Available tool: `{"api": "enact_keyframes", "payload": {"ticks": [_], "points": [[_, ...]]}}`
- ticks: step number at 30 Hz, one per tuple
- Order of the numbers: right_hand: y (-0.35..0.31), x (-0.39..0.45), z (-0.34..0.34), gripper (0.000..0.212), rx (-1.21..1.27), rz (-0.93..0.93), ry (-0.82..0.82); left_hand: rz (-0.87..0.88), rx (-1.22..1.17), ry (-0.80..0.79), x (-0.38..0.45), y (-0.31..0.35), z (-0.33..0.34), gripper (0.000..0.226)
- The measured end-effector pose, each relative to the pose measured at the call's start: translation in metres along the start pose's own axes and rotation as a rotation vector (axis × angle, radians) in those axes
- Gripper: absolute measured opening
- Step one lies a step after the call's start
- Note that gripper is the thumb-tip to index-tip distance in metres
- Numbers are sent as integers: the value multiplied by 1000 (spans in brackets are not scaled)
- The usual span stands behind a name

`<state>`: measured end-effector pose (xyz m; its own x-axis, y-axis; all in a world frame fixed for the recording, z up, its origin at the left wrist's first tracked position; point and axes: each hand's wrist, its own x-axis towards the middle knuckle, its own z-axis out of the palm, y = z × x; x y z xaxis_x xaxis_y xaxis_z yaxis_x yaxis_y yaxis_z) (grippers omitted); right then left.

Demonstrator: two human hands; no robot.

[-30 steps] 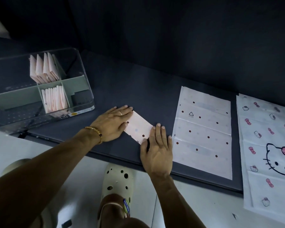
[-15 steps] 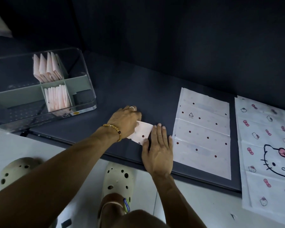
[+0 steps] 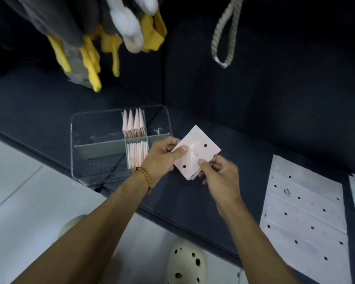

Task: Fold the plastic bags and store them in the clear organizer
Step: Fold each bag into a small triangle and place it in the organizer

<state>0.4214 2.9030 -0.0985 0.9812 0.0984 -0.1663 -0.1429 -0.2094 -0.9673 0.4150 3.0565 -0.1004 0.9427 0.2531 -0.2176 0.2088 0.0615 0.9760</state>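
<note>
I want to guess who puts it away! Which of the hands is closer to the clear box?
The left hand. It pinches the folded bag right beside the clear organizer, at its right end. The right hand grips the bag's other side, farther from the organizer.

We see a folded bag (image 3: 195,150) of thin pink plastic, smooth and glossy, catching a bright glare at its middle. The organizer (image 3: 84,144) is clear hard plastic with shiny edges; its dividers (image 3: 103,149) look like matt grey-green plastic. The bags (image 3: 134,125) stored in it have the same pale pink film. The shelf (image 3: 234,144) looks dark and matt, perhaps cloth-covered. The flat bag (image 3: 303,214) on it is whitish plastic, creased. On the left wrist we see a bracelet (image 3: 145,177) of brown, wood-like beads. A rope loop (image 3: 225,31) looks braided and rough. The shoe (image 3: 184,261) looks matt cream foam.
</note>
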Motion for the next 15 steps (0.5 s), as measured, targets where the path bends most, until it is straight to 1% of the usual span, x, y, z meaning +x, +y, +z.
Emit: {"api": "enact_keyframes", "payload": {"ticks": [2,5,7,8,9,10,13,14,15], "points": [[-12,14,13,9,22,-18,6,101,3,149,10,7,-16,7],[-22,35,35,8,48,-8,28,246,80,464,27,11,-46,14],[-27,46,49,7,84,4,33,283,120,686,39,8,-67,16],[-29,50,57,6,98,7,30,278,153,771,46,5,-77,18],[-31,54,63,5,110,8,26,251,203,816,53,2,-84,24],[-32,58,69,4,124,13,23,203,259,810,60,-2,-89,33],[-37,67,84,10,180,29,35,47,477,664,74,-12,-92,69],[-38,70,89,11,200,26,38,37,552,646,77,-15,-92,76],[-40,73,94,13,211,25,33,49,601,658,79,-18,-94,74]]}}
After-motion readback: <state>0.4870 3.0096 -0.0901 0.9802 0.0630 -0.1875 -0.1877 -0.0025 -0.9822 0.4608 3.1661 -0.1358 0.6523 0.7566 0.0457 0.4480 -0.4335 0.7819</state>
